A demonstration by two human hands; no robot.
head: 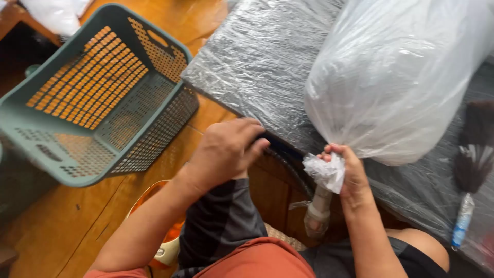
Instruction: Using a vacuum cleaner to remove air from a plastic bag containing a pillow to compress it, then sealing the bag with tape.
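A big clear plastic bag [401, 77], puffed full, lies on a table wrapped in plastic film [257, 62]. My right hand [350, 175] pinches the bag's gathered neck [325, 172] at the table's near edge. Below that neck a taped tube or nozzle [318, 212] hangs down. My left hand [226, 152] curls over the table edge, fingers on a dark hose or strip [280, 149] that runs along it. My knees in dark shorts and a red shirt fill the bottom.
An empty teal perforated basket [98, 98] lies tilted on the wooden floor [62, 226] at left. A small dark-bristled brush [471, 164] with a wrapped handle rests on the table at right. An orange and white object [167, 242] sits under my left arm.
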